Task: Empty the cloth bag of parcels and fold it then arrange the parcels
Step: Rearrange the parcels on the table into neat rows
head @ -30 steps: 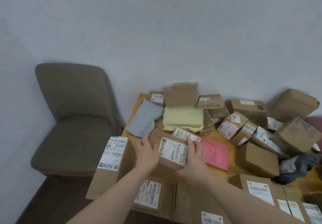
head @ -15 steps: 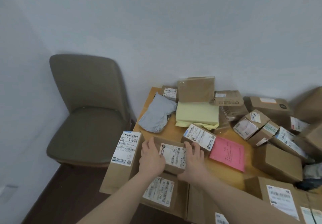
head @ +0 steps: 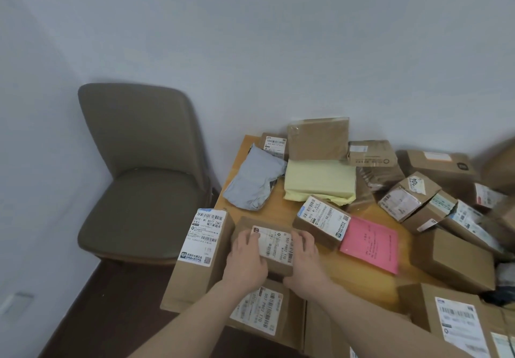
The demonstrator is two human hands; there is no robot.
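A small brown cardboard parcel (head: pixel 274 243) with a white label lies near the front left of the wooden table (head: pixel 281 208). My left hand (head: pixel 246 257) grips its left side and my right hand (head: pixel 302 260) grips its right side. It sits between a tall labelled box (head: pixel 202 249) on the left and another labelled parcel (head: pixel 322 222) on the right, with a flat labelled box (head: pixel 263 311) just below it. A pink envelope (head: pixel 369 244), a yellow packet (head: pixel 320 182) and a grey mailer (head: pixel 255 183) lie further back. No cloth bag is clearly visible.
Several brown boxes (head: pixel 412 198) crowd the right half of the table up to the wall. Another large labelled box (head: pixel 457 321) sits at the front right. An olive padded chair (head: pixel 142 187) stands left of the table, over dark floor.
Both hands have brought the small parcel down and toward me, setting it beside the tall box. The camera view shifted left, so the chair and table appear further right.
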